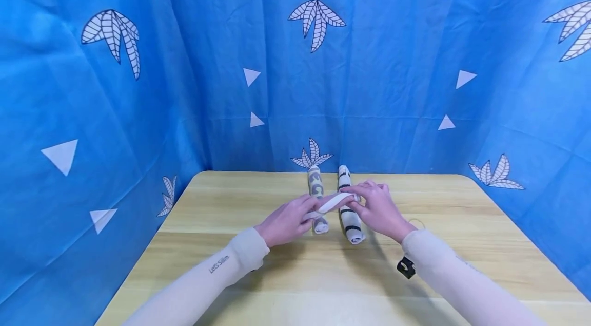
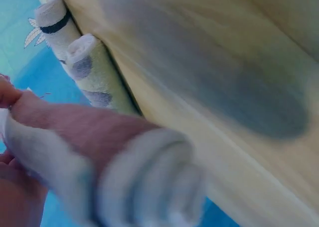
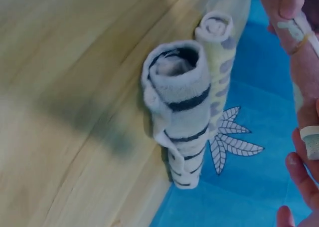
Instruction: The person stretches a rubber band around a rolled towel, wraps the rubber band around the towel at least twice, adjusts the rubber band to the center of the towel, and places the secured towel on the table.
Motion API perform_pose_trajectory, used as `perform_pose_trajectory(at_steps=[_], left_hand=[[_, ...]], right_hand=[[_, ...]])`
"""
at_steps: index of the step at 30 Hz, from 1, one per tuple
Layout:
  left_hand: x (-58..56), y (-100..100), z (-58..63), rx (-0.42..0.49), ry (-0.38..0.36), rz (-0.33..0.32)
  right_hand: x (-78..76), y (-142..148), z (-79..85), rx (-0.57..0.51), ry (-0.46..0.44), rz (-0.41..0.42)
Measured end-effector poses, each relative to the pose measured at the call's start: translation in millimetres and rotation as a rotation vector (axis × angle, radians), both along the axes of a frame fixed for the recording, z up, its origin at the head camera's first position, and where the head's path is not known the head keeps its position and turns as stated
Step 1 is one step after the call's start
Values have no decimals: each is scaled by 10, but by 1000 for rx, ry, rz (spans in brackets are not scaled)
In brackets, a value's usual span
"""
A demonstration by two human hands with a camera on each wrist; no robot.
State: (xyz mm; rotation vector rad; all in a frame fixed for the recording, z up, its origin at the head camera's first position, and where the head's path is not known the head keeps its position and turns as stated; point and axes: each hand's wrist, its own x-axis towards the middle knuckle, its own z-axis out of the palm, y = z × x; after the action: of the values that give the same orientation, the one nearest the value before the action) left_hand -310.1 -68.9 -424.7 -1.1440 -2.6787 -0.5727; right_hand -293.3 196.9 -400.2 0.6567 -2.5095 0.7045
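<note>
My left hand (image 1: 285, 219) grips one end of a rolled towel (image 1: 333, 203), pinkish with a white band winding along it. At the other end, my right hand (image 1: 376, 208) holds the same roll between thumb and fingers. Its coiled white end shows large and blurred in the left wrist view. The roll is held above the table, crossing over two other rolled towels. One is pale with grey-purple patches (image 3: 222, 70); the other, white with black stripes (image 3: 184, 95), lies to its right, its hollow coiled end visible in the right wrist view.
The wooden table (image 1: 208, 264) is backed by a blue curtain (image 1: 392, 59) printed with white leaves and triangles, which also hangs on both sides. A thin yellow loop (image 1: 419, 221) lies beyond my right wrist. A small black object (image 1: 406, 267) sits at my right cuff.
</note>
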Motion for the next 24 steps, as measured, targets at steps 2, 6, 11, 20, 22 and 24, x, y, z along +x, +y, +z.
perform_pose_trajectory(at_steps=[2, 6, 11, 20, 22, 24], left_hand=[[8, 14, 24, 20, 6, 20], [-7, 60, 54, 28, 80, 50], [-33, 70, 14, 9, 174, 64], [17, -22, -77, 40, 179, -18], [27, -15, -80, 46, 150, -23], [28, 3, -78, 49, 122, -23]], right_hand=[[-3, -9, 14, -35, -42, -4], [6, -9, 39, -85, -150, -39], [22, -30, 56, -81, -263, -59], [0, -6, 114, -15, -269, -44], [-7, 6, 119, 1, -253, -53], [-20, 17, 121, 17, -227, -64]])
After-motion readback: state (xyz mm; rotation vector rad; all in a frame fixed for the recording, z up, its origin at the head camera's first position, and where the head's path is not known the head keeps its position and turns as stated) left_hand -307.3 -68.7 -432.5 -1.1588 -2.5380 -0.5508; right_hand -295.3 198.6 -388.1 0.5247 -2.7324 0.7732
